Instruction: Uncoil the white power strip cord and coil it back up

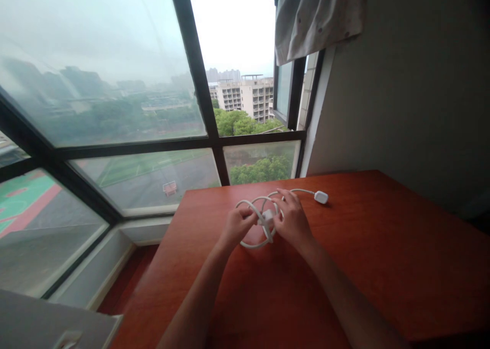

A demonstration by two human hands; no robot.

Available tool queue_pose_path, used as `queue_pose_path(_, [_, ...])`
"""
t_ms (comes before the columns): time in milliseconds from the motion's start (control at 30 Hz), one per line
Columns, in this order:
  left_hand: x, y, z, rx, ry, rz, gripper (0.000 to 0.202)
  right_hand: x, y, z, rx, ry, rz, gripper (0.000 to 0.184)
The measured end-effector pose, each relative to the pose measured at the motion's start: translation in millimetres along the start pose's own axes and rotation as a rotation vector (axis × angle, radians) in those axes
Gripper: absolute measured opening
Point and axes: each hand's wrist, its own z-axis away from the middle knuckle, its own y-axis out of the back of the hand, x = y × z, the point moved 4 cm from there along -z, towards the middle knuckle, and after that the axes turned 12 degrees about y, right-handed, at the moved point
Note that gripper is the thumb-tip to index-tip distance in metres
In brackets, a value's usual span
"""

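A white cable point(253, 246) is bent into loose loops just above or on the wooden table. My left hand point(238, 226) pinches the loops from the left, thumb and forefinger pressed together near a white block-like end point(267, 217). On the other side, my right hand point(294, 219) has its fingers curled round the loops and partly hides them. From behind the right hand a length of cable runs rightward to a white plug-like piece point(321, 197), which lies on the tabletop. The exact kind of the block between my hands is hard to make out.
The reddish-brown table point(367, 267) reaches a window with dark frames point(220, 157). One window pane point(285, 91) stands ajar beneath a pale curtain point(319, 20). A grey wall point(406, 104) borders the right side. Left of the table the floor point(128, 275) shows.
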Motion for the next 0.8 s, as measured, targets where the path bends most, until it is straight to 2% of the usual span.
queue_pose_path(133, [-7.3,16.8,-1.1,0.066,0.070,0.224,0.050,14.8,2.2,0.8,-0.009,-0.044,-0.007,0.032])
queue_pose_path(200, [-13.9,20.7,-1.7,0.052,0.125,0.400,0.053,20.4,3.0,0.6,-0.006,-0.063,-0.060,0.025])
queue_pose_path(267, [-17.7,19.6,-1.7,0.015,0.158,0.524,0.055,22.5,3.1,0.2,-0.002,-0.087,-0.146,0.027])
queue_pose_path(400, [-11.3,11.0,1.7,-0.015,0.144,0.466,0.053,19.2,0.9,0.8,-0.008,-0.160,-0.302,0.042])
queue_pose_path(567, [-2.2,2.5,5.7,-0.004,0.114,0.339,0.050,12.2,-2.5,1.6,0.002,-0.164,-0.295,0.040])
queue_pose_path(667, [-7.5,2.8,4.1,-0.027,0.126,0.453,0.049,13.2,-4.4,1.4,0.026,-0.148,-0.343,0.034])
queue_pose_path(800, [-12.7,6.8,1.8,-0.087,0.122,0.632,0.047,20.2,-5.9,2.7,0.047,-0.143,-0.320,0.039])
